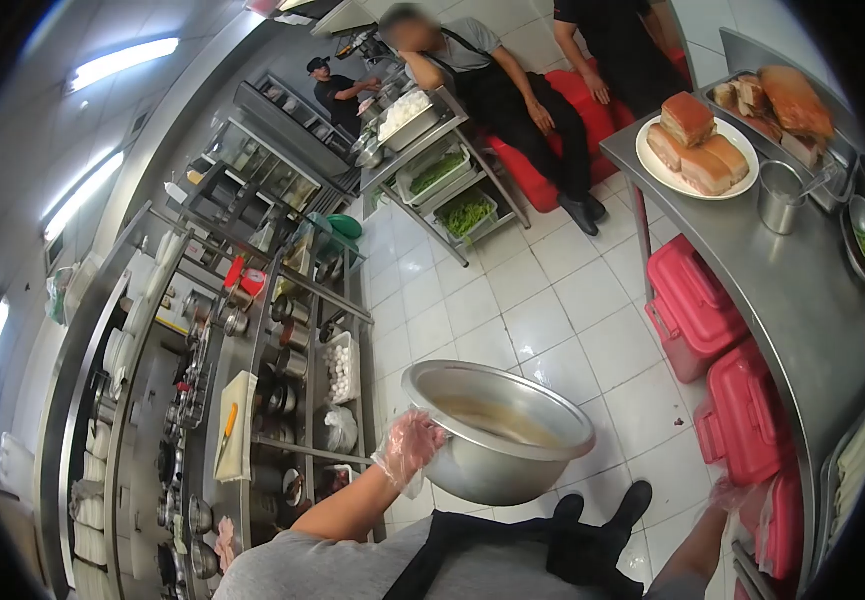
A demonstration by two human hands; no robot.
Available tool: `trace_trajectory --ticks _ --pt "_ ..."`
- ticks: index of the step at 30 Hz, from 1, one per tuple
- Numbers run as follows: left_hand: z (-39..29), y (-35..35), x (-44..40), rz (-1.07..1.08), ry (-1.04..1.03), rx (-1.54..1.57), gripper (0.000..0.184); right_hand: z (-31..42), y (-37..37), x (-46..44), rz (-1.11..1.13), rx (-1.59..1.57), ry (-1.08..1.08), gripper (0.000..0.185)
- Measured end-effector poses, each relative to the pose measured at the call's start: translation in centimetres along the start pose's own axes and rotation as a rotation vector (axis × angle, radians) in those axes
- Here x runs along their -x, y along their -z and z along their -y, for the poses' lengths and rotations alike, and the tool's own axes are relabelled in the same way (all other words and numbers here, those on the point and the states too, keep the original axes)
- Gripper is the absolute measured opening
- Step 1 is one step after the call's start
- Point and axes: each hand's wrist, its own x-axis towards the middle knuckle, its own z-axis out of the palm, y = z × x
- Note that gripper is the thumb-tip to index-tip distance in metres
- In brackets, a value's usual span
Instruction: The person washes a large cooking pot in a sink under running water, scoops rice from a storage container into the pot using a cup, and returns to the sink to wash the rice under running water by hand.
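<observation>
My left hand (412,447), in a clear plastic glove, is closed on the rim of a large metal basin (497,472). The basin hangs tilted above the floor in front of my body, with a brownish layer showing inside. Low on the right, my right hand (729,497), also in a clear glove, is beside a red lidded container (780,520) under the steel counter. Its fingers are too blurred and small to make out, and I cannot tell whether it touches the container.
On the right steel counter (742,235), a white plate (697,187) bears pork blocks, beside a metal cup (780,197). More red containers (747,410) stand below. Left, a shelf holds a cutting board (235,428) with a knife. Several people are farther back, one seated on red containers.
</observation>
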Motion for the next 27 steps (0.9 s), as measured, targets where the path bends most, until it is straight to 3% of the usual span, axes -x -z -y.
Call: trace_trajectory --ticks 2,5,8,13,17,18,22,27 --pt "-0.9 0.3 -0.1 -0.019 0.026 0.014 0.012 0.1 -4.1 5.8 -0.112 0.105 -0.038 0.045" --pt "-1.4 0.6 -0.1 -0.009 -0.016 -0.036 0.014 -1.3 -3.2 8.2 -0.315 0.138 -0.069 0.053" --pt "-2.4 0.7 0.7 0.009 0.003 -0.029 0.015 -1.6 -7.2 15.4 -0.371 0.139 -0.113 0.052" --pt "-4.0 1.5 1.3 -0.021 0.053 -0.012 0.013 -4.2 -1.8 20.5 -0.51 0.222 -0.175 0.052" --pt "-4.6 1.6 1.6 -0.141 0.027 -0.054 0.011 -5.9 -2.5 26.6 -0.441 0.374 0.007 0.057" --pt "-4.7 1.7 1.6 -0.175 0.029 -0.062 0.017 -6.0 -1.9 27.4 -0.429 0.413 -0.016 0.058" --pt "-5.1 1.6 2.1 -0.193 0.06 -0.035 0.007 -5.3 1.2 29.4 -0.367 0.556 -0.129 0.063" --pt "-5.2 2.1 2.7 -0.166 -0.001 -0.065 0.012 -3.7 -0.2 30.2 -0.454 0.354 -0.221 0.065"
